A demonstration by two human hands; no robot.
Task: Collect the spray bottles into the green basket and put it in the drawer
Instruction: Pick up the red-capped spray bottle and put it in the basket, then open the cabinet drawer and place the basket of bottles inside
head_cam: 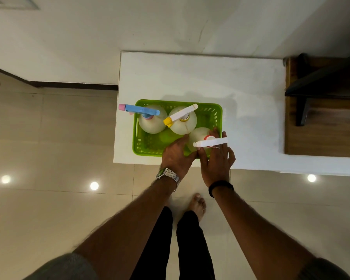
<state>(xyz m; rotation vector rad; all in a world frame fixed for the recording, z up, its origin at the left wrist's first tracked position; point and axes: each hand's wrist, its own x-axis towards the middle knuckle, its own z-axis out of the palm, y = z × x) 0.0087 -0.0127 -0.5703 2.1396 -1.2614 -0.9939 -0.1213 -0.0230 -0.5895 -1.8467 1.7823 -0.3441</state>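
Note:
A green basket [148,147] stands near the front edge of a white cabinet top [200,77]. Inside it stand three pale spray bottles. One has a blue head with a pink nozzle [141,111], at the back left. One has a white head with a yellow nozzle [181,116], in the middle. One has a white and red head [209,142], at the front right. My left hand [177,153] and my right hand [216,160] wrap around that front right bottle from both sides. No drawer shows.
A brown wooden surface [321,134] with a dark object on it adjoins the cabinet on the right. White wall lies behind. Glossy beige floor tiles [49,158] spread left and below, where my legs and a bare foot [198,206] stand.

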